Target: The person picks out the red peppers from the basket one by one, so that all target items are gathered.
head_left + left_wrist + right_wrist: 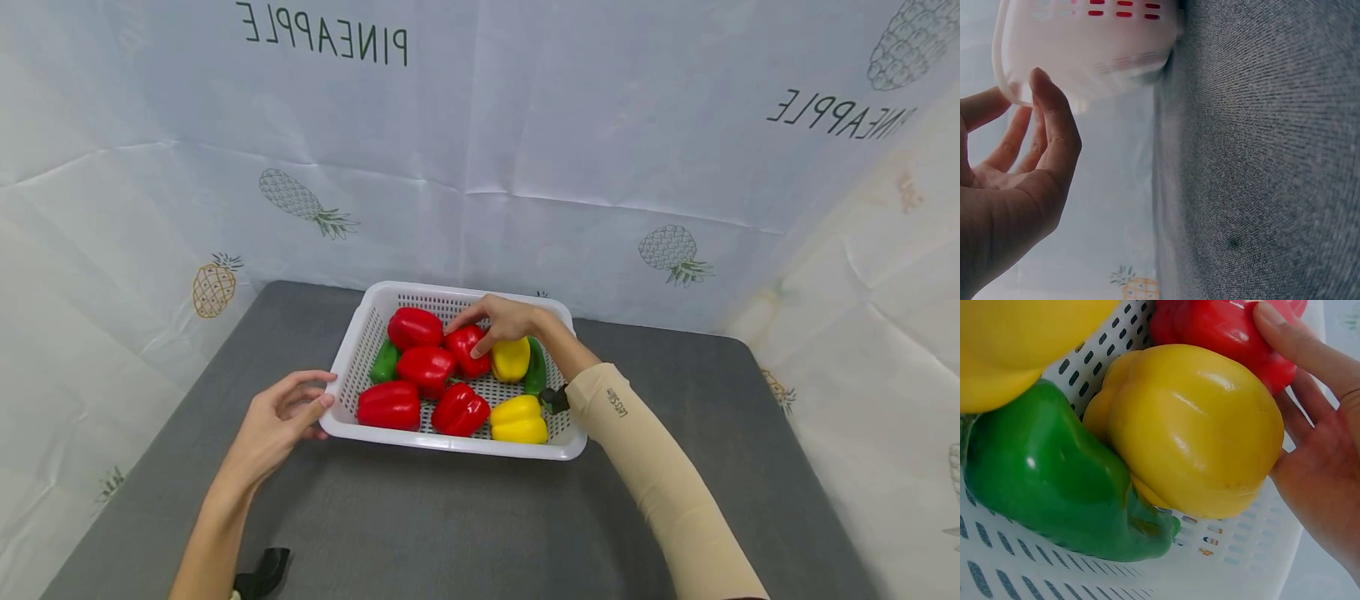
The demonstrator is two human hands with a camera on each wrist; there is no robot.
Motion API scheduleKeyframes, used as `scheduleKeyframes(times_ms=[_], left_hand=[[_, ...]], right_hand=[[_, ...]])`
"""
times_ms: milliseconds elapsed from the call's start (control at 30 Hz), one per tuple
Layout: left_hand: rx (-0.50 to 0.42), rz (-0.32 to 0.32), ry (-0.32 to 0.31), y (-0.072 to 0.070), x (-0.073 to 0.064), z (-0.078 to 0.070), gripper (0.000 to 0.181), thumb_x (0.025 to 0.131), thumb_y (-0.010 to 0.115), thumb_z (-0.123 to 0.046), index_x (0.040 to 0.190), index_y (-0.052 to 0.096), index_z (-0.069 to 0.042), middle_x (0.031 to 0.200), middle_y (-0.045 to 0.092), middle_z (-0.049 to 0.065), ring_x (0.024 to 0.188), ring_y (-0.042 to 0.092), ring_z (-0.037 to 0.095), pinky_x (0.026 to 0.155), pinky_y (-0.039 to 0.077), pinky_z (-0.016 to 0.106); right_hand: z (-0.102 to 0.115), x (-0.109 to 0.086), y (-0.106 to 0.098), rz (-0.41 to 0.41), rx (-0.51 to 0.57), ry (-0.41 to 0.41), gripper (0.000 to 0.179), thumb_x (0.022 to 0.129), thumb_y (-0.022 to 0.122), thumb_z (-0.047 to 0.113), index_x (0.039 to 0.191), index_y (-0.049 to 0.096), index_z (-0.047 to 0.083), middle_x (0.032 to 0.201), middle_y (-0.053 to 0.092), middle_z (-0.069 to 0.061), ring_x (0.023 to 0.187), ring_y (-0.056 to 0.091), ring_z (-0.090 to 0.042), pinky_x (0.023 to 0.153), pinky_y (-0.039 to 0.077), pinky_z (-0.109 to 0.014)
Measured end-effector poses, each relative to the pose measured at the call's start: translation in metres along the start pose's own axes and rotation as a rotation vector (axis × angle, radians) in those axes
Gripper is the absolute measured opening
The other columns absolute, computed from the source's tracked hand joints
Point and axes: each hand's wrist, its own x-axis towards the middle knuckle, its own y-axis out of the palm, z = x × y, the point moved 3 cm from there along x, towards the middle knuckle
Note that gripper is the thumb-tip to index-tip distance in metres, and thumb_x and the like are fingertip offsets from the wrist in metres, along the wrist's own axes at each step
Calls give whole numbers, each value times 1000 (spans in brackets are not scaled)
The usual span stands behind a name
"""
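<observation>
A white perforated plastic basket (457, 443) holds several bell peppers. At its left end my left hand (272, 423) pinches the rim between thumb and fingers; the left wrist view shows this hand (1029, 162) at the basket's lip (1002, 56). My right hand (512, 318) reaches over the back rim and grips a red bell pepper (462, 343), thumb on the near side. In the right wrist view, the thumb presses that red pepper (1210, 328). Close by lie a yellow pepper (1191, 425) and a green pepper (1054, 475).
Other red peppers (388, 406) fill the basket's left and middle, with a second green one (386, 362) among them. A yellow pepper (519, 419) sits at the front right. Beneath is a dark grey table (450, 525), backed by a pineapple-print cloth (525, 125).
</observation>
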Motion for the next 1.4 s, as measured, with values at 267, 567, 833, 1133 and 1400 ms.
scheduleKeyframes(times_ms=[267,567,833,1133,1400], left_hand=[[-6,3,-11,0,0,0,42,104,74,-15,142,61,-2,125,71,32,89,74,1,68,66,32],[-15,7,9,0,1,0,41,104,74,-13,141,62,-1,123,71,32,87,74,3,68,66,33],[-5,2,-10,0,1,0,41,104,74,-15,141,62,-1,125,71,33,86,74,3,68,66,34],[3,1,-13,0,1,1,41,104,74,-15,141,62,-1,127,70,33,86,73,3,68,66,36],[7,0,-11,0,1,1,40,104,73,-15,141,62,-1,126,70,33,86,73,3,67,67,37]], right_hand=[[0,1,1,-3,1,-10,52,93,80,-3,143,70,7,149,68,-13,140,58,-29,116,55,-40],[-1,-2,-2,-31,-18,-19,50,92,81,-2,141,73,10,149,69,-12,140,60,-29,117,55,-42],[0,-4,-3,-46,-18,-43,49,93,81,-1,140,73,9,147,71,-11,138,63,-27,117,55,-41],[-3,-6,-4,-59,14,-54,48,93,81,1,140,73,8,148,70,-12,139,63,-29,112,59,-41],[-1,-9,-6,-73,32,-67,46,94,81,1,138,74,8,148,70,-13,136,64,-30,107,62,-41]])
